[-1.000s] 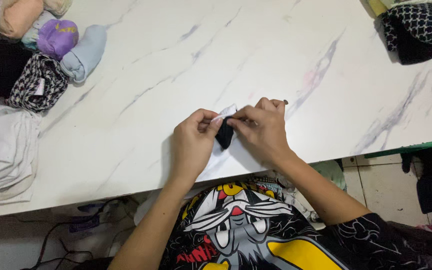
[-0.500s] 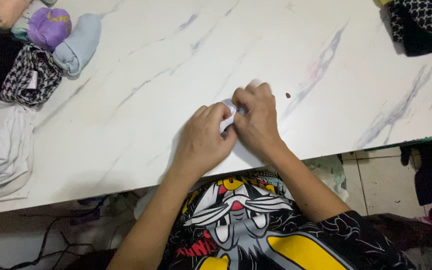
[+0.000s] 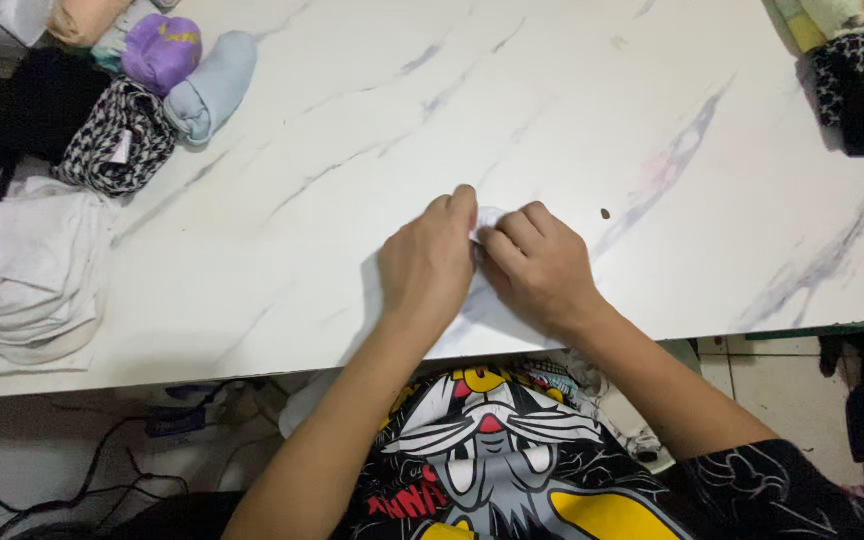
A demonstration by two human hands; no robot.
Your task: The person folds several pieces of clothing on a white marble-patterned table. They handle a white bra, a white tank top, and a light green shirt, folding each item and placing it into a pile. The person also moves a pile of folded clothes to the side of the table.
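- Left hand (image 3: 430,268) lies palm-down near the marble table's (image 3: 372,130) front edge, covering most of a small white cloth (image 3: 490,218), fingers closed on it.
- Right hand (image 3: 540,268) meets it, fingertips pinching the same cloth; only a sliver shows between them.
- To do it well, I judge: keep the left pressing flat while the right tightens the fold evenly.
- A second ago the hands were raised, with a dark piece showing between them; now they press low and together.
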